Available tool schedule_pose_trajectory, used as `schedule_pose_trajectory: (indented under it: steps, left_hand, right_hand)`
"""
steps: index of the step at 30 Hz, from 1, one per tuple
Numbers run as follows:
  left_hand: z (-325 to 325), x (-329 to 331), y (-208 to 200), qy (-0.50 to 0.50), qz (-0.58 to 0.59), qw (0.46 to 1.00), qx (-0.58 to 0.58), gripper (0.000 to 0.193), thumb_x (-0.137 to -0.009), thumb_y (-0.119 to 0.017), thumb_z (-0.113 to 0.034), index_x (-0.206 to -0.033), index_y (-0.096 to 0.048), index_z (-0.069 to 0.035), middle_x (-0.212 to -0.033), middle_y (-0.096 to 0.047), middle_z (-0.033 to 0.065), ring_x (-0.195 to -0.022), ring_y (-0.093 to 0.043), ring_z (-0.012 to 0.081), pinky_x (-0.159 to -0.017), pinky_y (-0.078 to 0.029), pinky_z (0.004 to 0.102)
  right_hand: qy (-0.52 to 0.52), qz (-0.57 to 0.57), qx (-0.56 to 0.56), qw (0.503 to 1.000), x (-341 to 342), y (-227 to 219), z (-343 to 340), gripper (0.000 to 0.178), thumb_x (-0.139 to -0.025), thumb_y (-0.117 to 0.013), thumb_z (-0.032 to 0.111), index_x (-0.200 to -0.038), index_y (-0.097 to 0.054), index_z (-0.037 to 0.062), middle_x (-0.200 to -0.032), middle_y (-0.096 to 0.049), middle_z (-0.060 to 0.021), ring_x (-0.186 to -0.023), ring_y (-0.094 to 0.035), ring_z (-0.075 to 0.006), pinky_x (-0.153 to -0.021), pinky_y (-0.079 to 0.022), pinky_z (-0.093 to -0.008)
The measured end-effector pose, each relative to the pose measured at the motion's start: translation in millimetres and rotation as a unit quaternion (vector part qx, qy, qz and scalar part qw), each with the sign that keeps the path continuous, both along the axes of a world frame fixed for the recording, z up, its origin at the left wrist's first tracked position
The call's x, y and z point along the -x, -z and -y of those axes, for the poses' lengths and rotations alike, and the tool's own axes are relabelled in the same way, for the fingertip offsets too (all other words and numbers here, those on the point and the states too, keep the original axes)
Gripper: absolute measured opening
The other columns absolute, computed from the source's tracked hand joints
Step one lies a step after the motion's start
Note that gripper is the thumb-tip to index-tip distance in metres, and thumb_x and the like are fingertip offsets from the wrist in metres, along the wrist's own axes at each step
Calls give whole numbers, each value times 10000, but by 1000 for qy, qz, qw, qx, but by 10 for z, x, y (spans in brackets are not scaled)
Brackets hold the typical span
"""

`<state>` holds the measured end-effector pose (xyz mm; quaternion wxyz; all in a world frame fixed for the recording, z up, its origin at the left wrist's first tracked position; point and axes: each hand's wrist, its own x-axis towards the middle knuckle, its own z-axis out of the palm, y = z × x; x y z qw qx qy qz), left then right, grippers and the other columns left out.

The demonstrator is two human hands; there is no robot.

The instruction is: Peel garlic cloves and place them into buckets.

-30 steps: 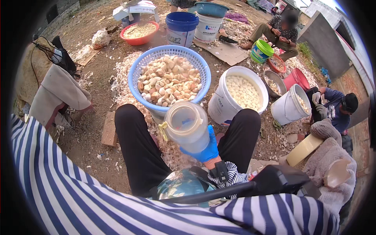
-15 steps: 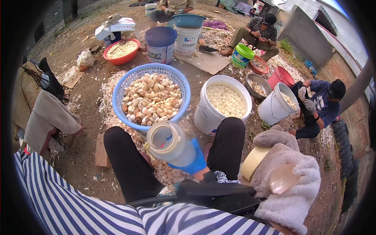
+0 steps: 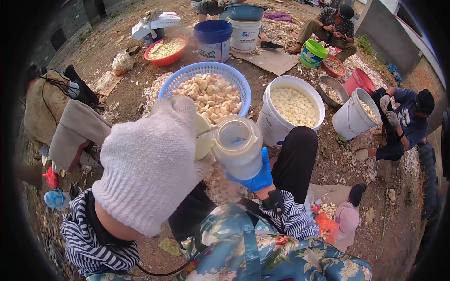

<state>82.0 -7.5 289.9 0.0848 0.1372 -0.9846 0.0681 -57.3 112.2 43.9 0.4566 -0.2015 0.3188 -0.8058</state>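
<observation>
My left hand, in a thick white knitted glove, comes in from the lower left, its fingers closed round a pale yellow lid. The lid sits edge-on beside the mouth of a clear plastic jar; whether they touch I cannot tell. My right hand, in a blue glove, grips the jar from its lower right side. The jar is tilted with its open mouth facing me, and blue shows through it. Just beyond it, a blue plastic basket holds unpeeled garlic cloves, partly hidden by my left hand.
A white bucket of peeled cloves stands by my right knee. Another white bucket, a red bowl and a dark blue bucket lie farther out. Three people sit around, one at the right. A pink hat rests on cardboard at lower right.
My left hand has swung from the far lower right across to the left of the jar, bringing the lid. My right hand still holds the jar. The view has shifted, moving the scene rightward.
</observation>
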Motion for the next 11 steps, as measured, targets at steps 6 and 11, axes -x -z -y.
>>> schedule_pose_trajectory:
  steps: [6,11]
  left_hand:
    - [682,-510,374,-188,-149,954,-178,406,-648,-727,-169,-931,-500,15,-720,-577,104,-624,-570,155,-587,-448,277]
    - [979,-1004,928,-268,-233,818,-453,237,-756,-629,-169,-890,-519,-7,-666,-532,22,-592,-468,57,-532,-389,218]
  right_hand:
    - [-74,323,200,922,243,361,-226,606,-887,-397,486,-1339,-325,89,-1376,-348,-124,-1246,-353,-281,-1048,-266,-461]
    - [-1,276,152,949,427,360,-391,627,-855,-493,492,-1308,-390,71,-1326,-421,-135,-1200,-418,-270,-1040,-283,-454]
